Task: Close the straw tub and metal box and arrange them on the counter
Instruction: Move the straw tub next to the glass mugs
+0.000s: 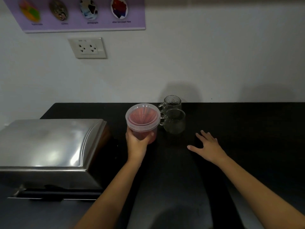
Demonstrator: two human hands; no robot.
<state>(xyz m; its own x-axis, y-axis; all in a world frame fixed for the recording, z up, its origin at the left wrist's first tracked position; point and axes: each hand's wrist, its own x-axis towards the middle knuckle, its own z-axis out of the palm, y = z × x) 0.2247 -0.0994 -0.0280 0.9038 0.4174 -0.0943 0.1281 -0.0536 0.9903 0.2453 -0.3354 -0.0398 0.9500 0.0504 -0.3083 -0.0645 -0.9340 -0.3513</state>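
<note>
Risk: left hand [137,142] fingers gripping lidded clear plastic tub of red straws [142,120] could knock two glass mugs [173,116] just beside; right hand [207,145] spread, empty.

i'm at a pantry-like kitchen counter [247,123]: glass mugs [173,121] at 12 o'clock, steel box [49,146] at 9, wall socket [87,47] and sorting poster [79,12] at 11.
</note>
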